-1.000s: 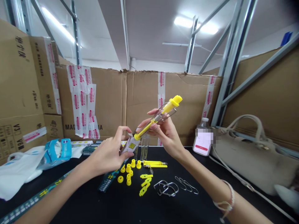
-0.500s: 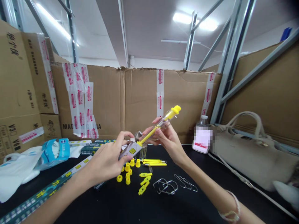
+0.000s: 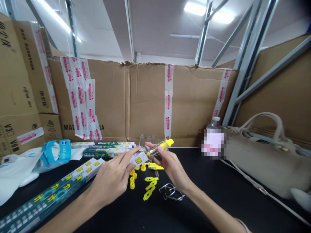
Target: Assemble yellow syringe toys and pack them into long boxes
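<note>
My left hand (image 3: 113, 176) is closed around a narrow white carton (image 3: 137, 160) with a yellow square print, its open end turned to the right. In my right hand (image 3: 173, 168) is a clear tube (image 3: 155, 149) with a yellow cap (image 3: 168, 143) at its upper end. The tube's lower end is at the carton's mouth, and much of it seems to be inside. Below the hands lie several yellow caps (image 3: 132, 185), yellow slotted tags (image 3: 149, 194), yellow rods (image 3: 156, 167) and bent metal hooks (image 3: 171, 191).
Long printed cartons (image 3: 60, 191) lie at the left, with more cartons (image 3: 109, 151) behind. A blue tissue pack (image 3: 62, 152) and a white bag (image 3: 14, 174) are beyond them. At the right stand a bottle (image 3: 215, 123) and a beige handbag (image 3: 264, 158). A cardboard wall (image 3: 145, 100) closes the back.
My right hand has moved down and left with the tube, which reaches deeper into the carton; less of it shows. The view has shifted slightly.
</note>
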`<state>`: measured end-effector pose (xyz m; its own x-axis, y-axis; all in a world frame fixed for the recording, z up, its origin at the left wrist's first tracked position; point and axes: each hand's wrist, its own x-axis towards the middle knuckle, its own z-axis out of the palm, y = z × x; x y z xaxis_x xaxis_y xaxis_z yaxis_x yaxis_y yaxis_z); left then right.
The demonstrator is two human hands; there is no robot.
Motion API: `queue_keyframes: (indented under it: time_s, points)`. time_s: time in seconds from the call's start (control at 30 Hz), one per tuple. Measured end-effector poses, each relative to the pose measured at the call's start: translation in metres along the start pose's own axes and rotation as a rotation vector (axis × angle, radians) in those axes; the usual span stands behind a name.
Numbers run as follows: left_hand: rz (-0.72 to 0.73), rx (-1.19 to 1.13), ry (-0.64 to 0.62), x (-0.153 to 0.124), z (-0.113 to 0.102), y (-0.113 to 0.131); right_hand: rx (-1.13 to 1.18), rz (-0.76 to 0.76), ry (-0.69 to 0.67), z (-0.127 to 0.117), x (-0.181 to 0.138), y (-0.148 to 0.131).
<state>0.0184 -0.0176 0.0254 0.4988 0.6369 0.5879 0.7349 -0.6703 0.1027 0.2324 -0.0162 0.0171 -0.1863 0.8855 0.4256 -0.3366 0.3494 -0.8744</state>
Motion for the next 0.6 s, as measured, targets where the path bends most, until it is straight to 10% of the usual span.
queue_keyframes:
  time_s: [0.6]
  points:
    - [0.071, -0.107, 0.067, -0.009, 0.014, 0.000, -0.456, -0.150, 0.226, 0.022, -0.028, 0.007]
